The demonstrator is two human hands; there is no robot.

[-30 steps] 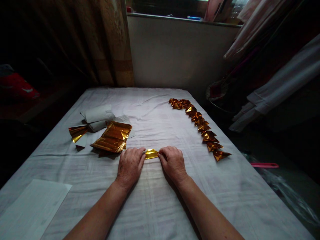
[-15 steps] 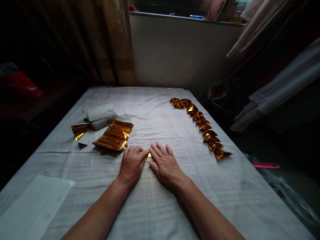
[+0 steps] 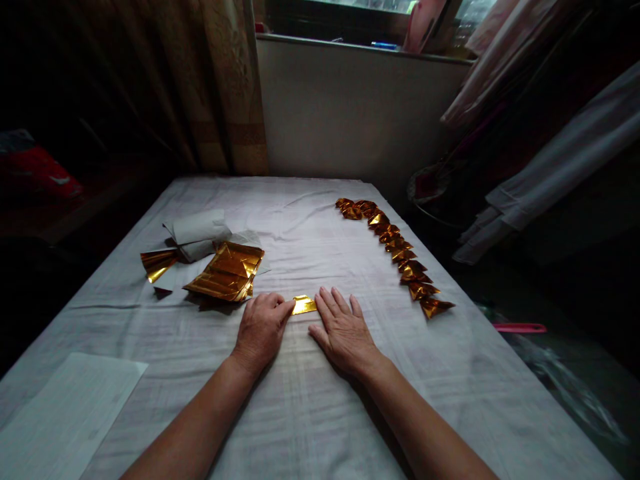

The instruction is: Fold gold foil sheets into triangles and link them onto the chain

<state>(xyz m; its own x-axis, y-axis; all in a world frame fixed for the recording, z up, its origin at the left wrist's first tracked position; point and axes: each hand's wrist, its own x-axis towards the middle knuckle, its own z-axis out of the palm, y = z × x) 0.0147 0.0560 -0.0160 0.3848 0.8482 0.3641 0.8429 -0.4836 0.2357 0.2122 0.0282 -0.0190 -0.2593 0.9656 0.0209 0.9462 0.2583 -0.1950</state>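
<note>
Between my hands a small folded piece of gold foil paper [image 3: 304,305] lies flat on the cloth-covered table. My left hand [image 3: 261,328] is closed, its thumb and finger pinching the paper's left end. Flat on the table, my right hand [image 3: 344,328] is open, with its fingertips over the paper's right end. A stack of gold foil sheets [image 3: 226,272] lies just beyond my left hand. Folded gold foil pieces [image 3: 412,271] form a curved row to the right; the nearest one [image 3: 436,307] is pointed at its ends.
Crumpled white paper [image 3: 197,233] and a loose gold foil piece [image 3: 159,263] lie at the back left. A white sheet [image 3: 70,413] rests at the front left. Beyond the table's right edge are hanging clothes [image 3: 560,173] and a pink handle [image 3: 520,328].
My right hand has slid to the right along the gold foil paper, so more of it shows between my hands. My left hand keeps its pinch. The camera view has shifted slightly.
</note>
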